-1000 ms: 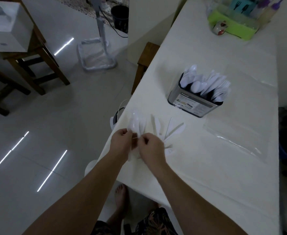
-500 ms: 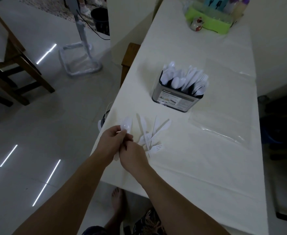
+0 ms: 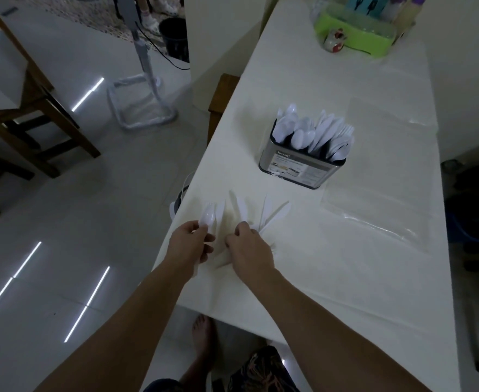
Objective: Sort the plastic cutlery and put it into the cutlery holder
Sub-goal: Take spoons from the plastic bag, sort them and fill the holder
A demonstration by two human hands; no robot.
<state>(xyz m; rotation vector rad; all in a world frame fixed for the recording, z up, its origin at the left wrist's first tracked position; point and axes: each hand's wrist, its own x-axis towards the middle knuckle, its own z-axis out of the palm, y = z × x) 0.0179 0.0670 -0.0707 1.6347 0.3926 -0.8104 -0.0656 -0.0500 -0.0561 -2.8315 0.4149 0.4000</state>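
Cutlery holder (image 3: 300, 168), a metal box, stands upright on the white-covered bench (image 3: 359, 264), already packed with white plastic spoons, knives and forks. Nearer the bench edge, loose plastic cutlery (image 3: 263, 216) lies fanned out. The left hand (image 3: 188, 244) grips a small bundle of pieces, with a spoon (image 3: 207, 217) bowl and fork tines protruding above the fingers. The right hand (image 3: 248, 247) rests on the loose pile with fingers curled over the handles; whether they pinch a piece cannot be told. A clear plastic sheet (image 3: 374, 219) lies right of the pile.

Glossy white plastic cutlery (image 3: 263, 215), brushed-metal cutlery holder (image 3: 300, 168) with paper label, matt white tablecloth (image 3: 359, 264), shiny floor tiles (image 3: 63, 222).
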